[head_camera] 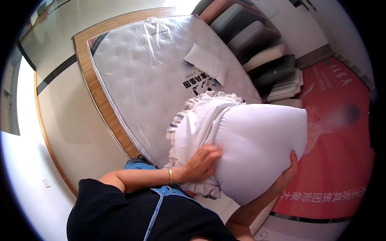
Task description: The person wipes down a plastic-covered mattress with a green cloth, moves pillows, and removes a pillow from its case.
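Observation:
A plump white pillow (259, 141) is held up in front of my body. A white pillowcase (196, 123) with a ruffled, partly patterned edge covers its far left part, and its cloth is bunched in folds across the pillow. My right hand (286, 174) grips the pillow's lower right edge, thumb on top and fingers hidden underneath. My left hand (203, 164) is blurred, with bent fingers, beside the pillowcase's opening; whether it pinches the cloth cannot be made out.
Beyond the pillow lies a plastic-wrapped mattress (129, 81) on a wooden platform (87, 63). Another flat white pillow (206, 61) rests on it. Several upholstered cushions or panels (238, 24) lean in a row at the back right. A red printed banner (325, 162) is at the right.

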A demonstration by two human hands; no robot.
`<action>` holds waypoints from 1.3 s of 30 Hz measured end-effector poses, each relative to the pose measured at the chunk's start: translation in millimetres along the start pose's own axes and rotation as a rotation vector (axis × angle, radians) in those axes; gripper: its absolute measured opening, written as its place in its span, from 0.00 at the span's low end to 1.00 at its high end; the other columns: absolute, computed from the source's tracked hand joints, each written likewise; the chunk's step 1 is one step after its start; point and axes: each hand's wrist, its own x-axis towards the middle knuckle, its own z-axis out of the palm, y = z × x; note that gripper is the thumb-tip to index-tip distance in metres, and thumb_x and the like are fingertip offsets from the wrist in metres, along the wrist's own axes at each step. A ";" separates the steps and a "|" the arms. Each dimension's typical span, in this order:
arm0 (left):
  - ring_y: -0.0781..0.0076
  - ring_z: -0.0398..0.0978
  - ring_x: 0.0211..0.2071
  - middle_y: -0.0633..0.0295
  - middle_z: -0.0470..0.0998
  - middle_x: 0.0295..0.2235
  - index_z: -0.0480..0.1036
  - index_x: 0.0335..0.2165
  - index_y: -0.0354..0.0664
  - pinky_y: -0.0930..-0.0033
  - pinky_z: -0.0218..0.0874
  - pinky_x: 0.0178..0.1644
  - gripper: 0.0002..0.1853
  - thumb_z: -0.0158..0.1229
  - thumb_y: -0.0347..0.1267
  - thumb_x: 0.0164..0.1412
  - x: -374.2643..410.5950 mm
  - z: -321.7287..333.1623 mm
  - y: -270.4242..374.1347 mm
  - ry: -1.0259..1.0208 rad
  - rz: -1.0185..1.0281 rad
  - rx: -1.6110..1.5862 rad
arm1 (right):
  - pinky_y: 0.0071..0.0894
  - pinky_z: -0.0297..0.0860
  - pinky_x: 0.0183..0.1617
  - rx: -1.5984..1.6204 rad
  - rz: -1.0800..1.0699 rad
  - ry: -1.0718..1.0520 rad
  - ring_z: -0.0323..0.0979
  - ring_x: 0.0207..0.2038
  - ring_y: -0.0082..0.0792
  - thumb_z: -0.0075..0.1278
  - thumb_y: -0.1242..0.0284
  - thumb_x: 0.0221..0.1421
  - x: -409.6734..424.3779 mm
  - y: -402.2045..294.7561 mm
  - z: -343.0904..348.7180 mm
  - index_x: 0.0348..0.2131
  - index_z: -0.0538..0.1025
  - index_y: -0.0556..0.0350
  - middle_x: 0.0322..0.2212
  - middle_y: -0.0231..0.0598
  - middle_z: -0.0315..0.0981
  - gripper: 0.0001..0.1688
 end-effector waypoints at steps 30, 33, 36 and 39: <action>0.47 0.73 0.46 0.44 0.74 0.45 0.71 0.47 0.35 0.47 0.63 0.51 0.21 0.52 0.37 0.59 -40.4 9.7 -71.0 -0.941 0.061 0.185 | 0.40 0.66 0.56 -0.133 -0.428 0.667 0.67 0.52 0.46 0.47 0.72 0.51 -62.9 -59.2 15.7 0.49 0.70 0.61 0.49 0.51 0.67 0.24; 0.52 0.70 0.51 0.46 0.73 0.48 0.70 0.50 0.40 0.54 0.60 0.58 0.18 0.47 0.36 0.65 -52.2 -22.8 -46.6 -1.068 0.186 0.235 | 0.40 0.65 0.56 -0.142 -0.560 0.720 0.66 0.52 0.46 0.46 0.73 0.52 -62.6 -67.5 18.9 0.49 0.69 0.61 0.49 0.51 0.67 0.23; 0.54 0.65 0.57 0.50 0.67 0.56 0.66 0.55 0.45 0.53 0.49 0.64 0.24 0.50 0.41 0.63 -54.1 -50.7 -26.1 -1.066 -0.074 0.111 | 0.40 0.65 0.56 -0.194 -0.682 0.740 0.66 0.52 0.45 0.46 0.73 0.52 -70.5 -65.5 27.2 0.48 0.69 0.60 0.50 0.50 0.66 0.22; 0.54 0.65 0.57 0.50 0.68 0.55 0.66 0.55 0.45 0.53 0.50 0.64 0.25 0.51 0.41 0.62 -57.7 -44.6 -27.2 -0.924 -0.067 0.129 | 0.40 0.64 0.57 -0.288 -0.789 0.736 0.65 0.53 0.45 0.46 0.73 0.52 -83.2 -61.6 35.2 0.47 0.68 0.60 0.50 0.50 0.65 0.21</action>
